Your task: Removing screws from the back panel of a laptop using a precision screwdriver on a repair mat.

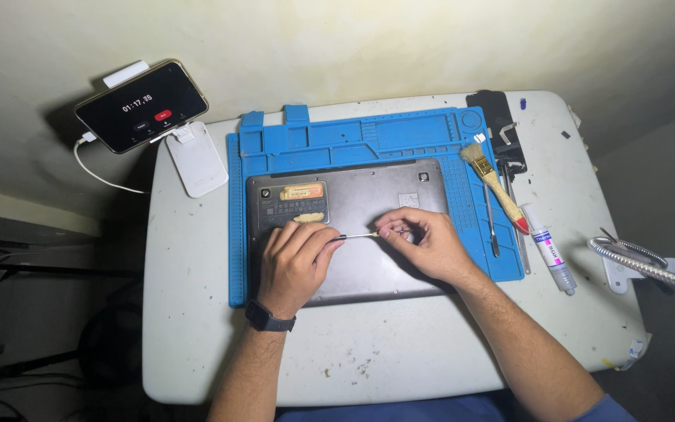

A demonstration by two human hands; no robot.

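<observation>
Laptop (353,234) lies underside up, centred on blue mat (369,141), so mat cushions it. L hand (294,262) closed round thin screwdriver (357,235), shaft level over laptop base. R hand (423,242) pinches tip end, prob. steadying it. Brush (494,186), syringe tube (550,250) right of laptop; phone (141,105) far left.

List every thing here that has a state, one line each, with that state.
Laptop: closed, underside up, flat on the blue mat.
Thin tool: level, held at both ends.
Left hand: closed on the tool's handle end.
Right hand: pinching the tool's tip end.
Phone: screen lit, propped on a white stand, cable plugged in.
Paintbrush: lying loose on the mat.
Syringe tube: lying on the table.
</observation>
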